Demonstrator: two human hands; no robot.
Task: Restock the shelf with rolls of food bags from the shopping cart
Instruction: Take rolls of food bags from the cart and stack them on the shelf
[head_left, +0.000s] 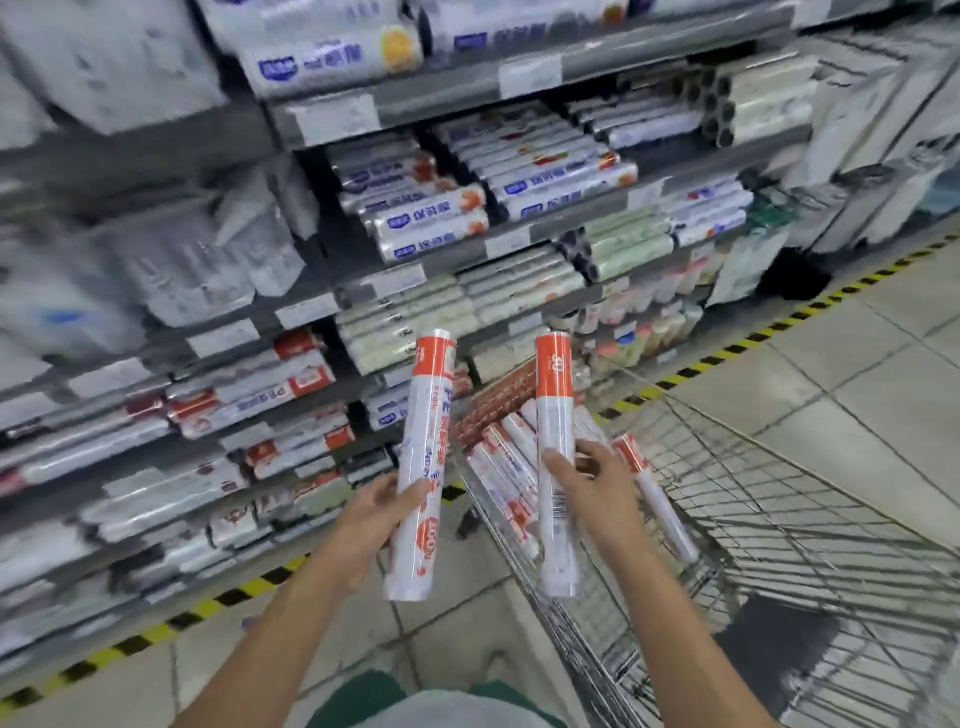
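My left hand (376, 525) grips a white roll of food bags with an orange top band (423, 447), held upright in front of the shelves. My right hand (597, 493) grips a second, similar roll (555, 431), also upright, above the cart. Several more rolls (506, 467) lie in the front end of the wire shopping cart (753, 519). One further roll (654, 499) leans against the cart's inside just right of my right hand. The shelf (291, 312) on the left holds rows of similar rolls with red and white labels (249, 389).
The grey shelving runs along the whole left and back, packed with rolls and bagged goods, with price tags on its edges. A yellow-and-black stripe (171, 621) marks the tiled floor along the shelf base. Open tiled floor (857, 364) lies to the right beyond the cart.
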